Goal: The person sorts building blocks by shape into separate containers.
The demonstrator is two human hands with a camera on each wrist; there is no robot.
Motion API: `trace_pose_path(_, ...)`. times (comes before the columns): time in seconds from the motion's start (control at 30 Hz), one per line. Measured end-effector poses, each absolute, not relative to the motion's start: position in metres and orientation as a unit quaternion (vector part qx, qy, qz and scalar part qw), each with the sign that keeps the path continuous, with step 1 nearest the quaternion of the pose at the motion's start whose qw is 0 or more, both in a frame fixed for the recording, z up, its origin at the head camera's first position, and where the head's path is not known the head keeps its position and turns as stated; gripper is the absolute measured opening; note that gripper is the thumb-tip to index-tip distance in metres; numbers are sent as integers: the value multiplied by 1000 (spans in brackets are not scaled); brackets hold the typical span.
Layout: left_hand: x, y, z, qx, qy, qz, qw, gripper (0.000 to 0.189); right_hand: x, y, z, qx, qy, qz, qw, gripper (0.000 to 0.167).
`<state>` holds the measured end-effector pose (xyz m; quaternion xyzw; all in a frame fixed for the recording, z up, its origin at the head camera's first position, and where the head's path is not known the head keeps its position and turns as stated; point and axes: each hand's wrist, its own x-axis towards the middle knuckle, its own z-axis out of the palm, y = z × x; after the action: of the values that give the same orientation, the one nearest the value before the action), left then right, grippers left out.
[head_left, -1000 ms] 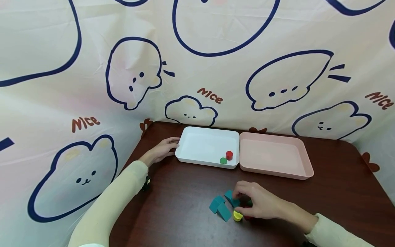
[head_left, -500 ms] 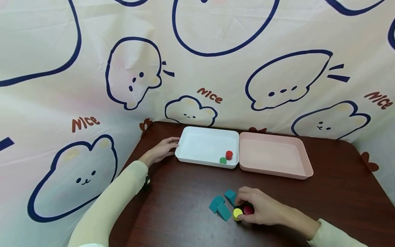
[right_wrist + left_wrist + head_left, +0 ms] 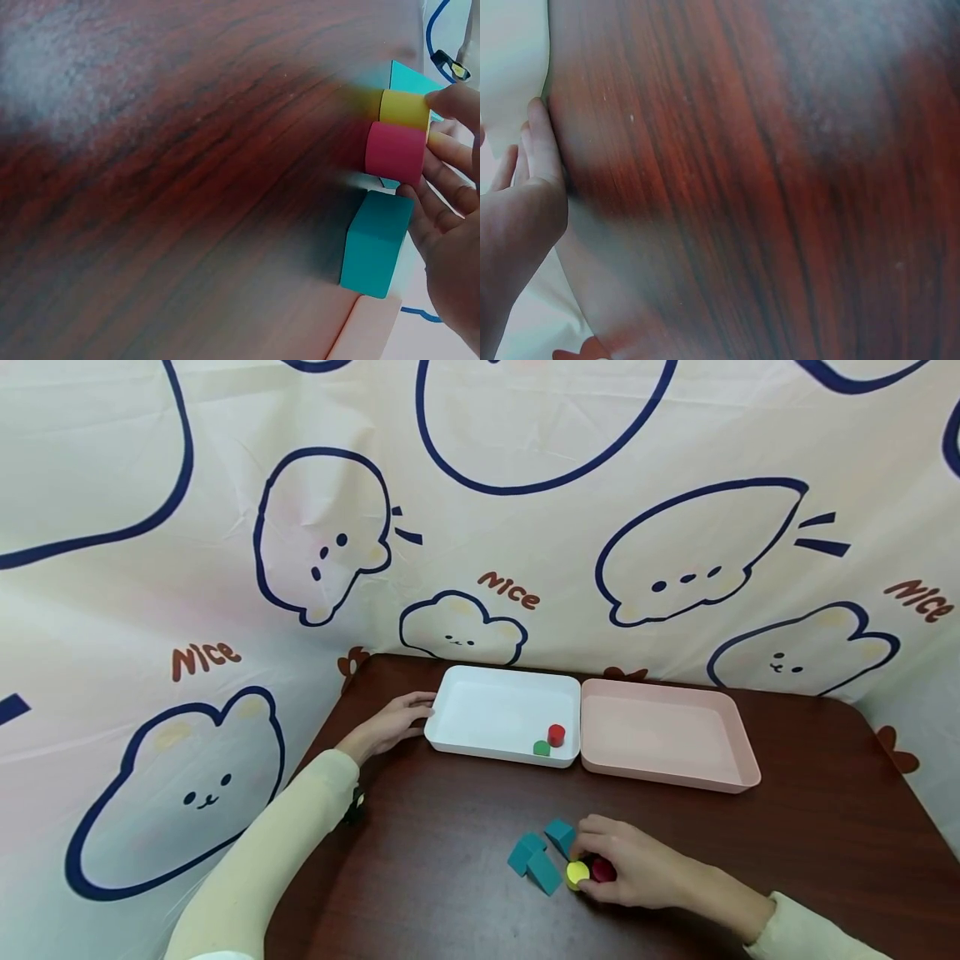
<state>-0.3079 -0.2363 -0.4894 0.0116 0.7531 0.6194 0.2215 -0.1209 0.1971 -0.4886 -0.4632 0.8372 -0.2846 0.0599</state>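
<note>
My right hand [image 3: 633, 864] pinches a yellow cylinder block [image 3: 577, 875] with the thumb on its near side. Right beside that block is a crimson cylinder block [image 3: 602, 870], close under the fingers. In the right wrist view a teal block [image 3: 377, 244] stands next to the fingertips. Several teal blocks [image 3: 543, 871] lie just left of the hand in the head view. My left hand [image 3: 390, 724] rests at the left end of the white tray [image 3: 480, 752], its fingers extended against the wall.
A red cylinder block [image 3: 556, 735] and a green block [image 3: 542, 748] sit in the white tray's near right corner. A pink tray [image 3: 667, 777] adjoins it on the right. A patterned cloth [image 3: 562, 552] hangs behind the dark wooden table [image 3: 427, 843].
The right hand has come slightly nearer and closed its thumb and fingers about the yellow cylinder block, which has shifted slightly away from me. The left hand stays at the white tray.
</note>
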Motion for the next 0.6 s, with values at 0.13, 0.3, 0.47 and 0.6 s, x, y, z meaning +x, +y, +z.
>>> trace_pose_path(0.13, -307, -235, -488, 11, 753, 620, 221, 54, -121, 196, -490, -465, 840, -275, 47, 20)
trace_pose_path(0.3, -305, -235, -488, 13, 754, 618, 220, 54, -122, 195, -491, -470, 840, -268, 30, 22)
trace_pose_path(0.47, -306, -236, -488, 12, 755, 618, 221, 54, -123, 194, -490, -467, 843, -266, 26, 23)
trace_pose_path(0.6, -307, -236, -489, 12, 756, 616, 221, 55, -122, 193, -490, -460, 847, -265, 36, 22)
